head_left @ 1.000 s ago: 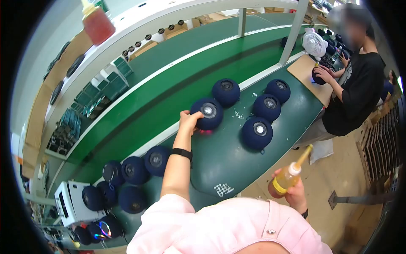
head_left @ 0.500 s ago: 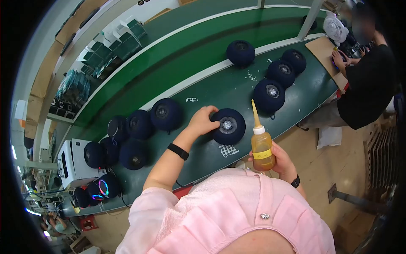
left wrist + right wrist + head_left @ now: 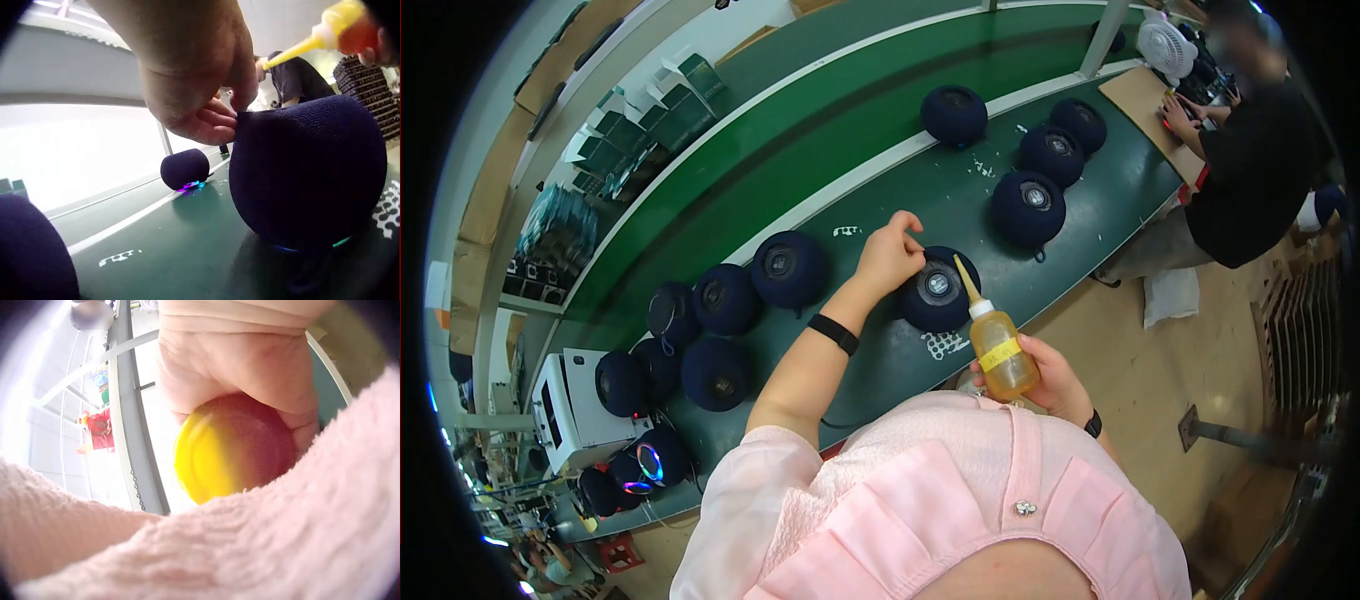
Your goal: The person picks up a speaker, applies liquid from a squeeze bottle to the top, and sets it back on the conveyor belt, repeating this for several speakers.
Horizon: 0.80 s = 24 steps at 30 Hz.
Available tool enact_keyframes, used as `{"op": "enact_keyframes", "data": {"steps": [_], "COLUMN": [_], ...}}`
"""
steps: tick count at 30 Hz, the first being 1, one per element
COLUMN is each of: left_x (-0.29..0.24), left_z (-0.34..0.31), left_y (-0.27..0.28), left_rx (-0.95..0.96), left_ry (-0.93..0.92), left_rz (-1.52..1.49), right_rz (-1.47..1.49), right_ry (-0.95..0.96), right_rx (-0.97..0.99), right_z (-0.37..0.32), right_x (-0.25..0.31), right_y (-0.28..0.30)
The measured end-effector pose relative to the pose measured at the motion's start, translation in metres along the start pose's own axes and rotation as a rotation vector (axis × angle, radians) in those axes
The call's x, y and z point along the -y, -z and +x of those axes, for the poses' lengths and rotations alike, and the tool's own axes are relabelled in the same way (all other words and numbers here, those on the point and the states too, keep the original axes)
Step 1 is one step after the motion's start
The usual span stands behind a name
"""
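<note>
A dark blue fabric-covered round speaker (image 3: 922, 312) stands on the green table, its round recess facing up. My left hand (image 3: 887, 262) is at its left rim, and in the left wrist view curled fingers (image 3: 215, 125) pinch the top edge of the cover. Coloured light shows under the speaker's base. My right hand (image 3: 1052, 378) grips a squeeze bottle (image 3: 1006, 372) of amber liquid with a yellow label and a long yellow nozzle. The nozzle tip overlaps the speaker's recess in the head view; the left wrist view shows it above the speaker's top.
Several more speakers stand left (image 3: 788, 270) and right (image 3: 1028, 210) on the table (image 3: 870, 370). A white perforated patch (image 3: 945, 345) lies near the front edge. A white machine (image 3: 572, 405) is at far left. Another person (image 3: 1250, 170) works at the right end beside a fan (image 3: 1166, 47).
My left hand brought the speaker from the table's back towards the front edge, and its index finger has since lifted. My right hand raised the bottle and tilted its nozzle over the speaker.
</note>
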State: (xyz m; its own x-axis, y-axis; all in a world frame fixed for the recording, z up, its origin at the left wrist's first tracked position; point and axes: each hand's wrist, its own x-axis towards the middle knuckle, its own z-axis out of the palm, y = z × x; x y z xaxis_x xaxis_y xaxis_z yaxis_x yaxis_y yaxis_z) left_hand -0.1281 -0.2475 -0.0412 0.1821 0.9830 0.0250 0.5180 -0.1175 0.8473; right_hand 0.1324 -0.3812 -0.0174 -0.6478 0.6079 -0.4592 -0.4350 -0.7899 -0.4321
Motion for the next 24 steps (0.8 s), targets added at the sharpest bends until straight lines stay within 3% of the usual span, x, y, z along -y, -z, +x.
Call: {"op": "enact_keyframes", "data": {"steps": [6, 15, 24], "left_x": [0.022, 0.015, 0.032], "left_z": [-0.008, -0.015, -0.012], "left_y": [-0.007, -0.009, -0.018], "left_rx": [-0.027, -0.053, -0.118], "left_ry": [0.196, 0.216, 0.163], "left_rz": [-0.375, -0.354, -0.320], "right_rz": [-0.018, -0.094, 0.111], "right_ry": [-0.074, -0.072, -0.085], "right_rx": [-0.059, -0.175, -0.197], "right_z": [0.013, 0.022, 0.032], "right_x": [-0.006, -0.013, -0.024], "right_y": [-0.009, -0.026, -0.035]}}
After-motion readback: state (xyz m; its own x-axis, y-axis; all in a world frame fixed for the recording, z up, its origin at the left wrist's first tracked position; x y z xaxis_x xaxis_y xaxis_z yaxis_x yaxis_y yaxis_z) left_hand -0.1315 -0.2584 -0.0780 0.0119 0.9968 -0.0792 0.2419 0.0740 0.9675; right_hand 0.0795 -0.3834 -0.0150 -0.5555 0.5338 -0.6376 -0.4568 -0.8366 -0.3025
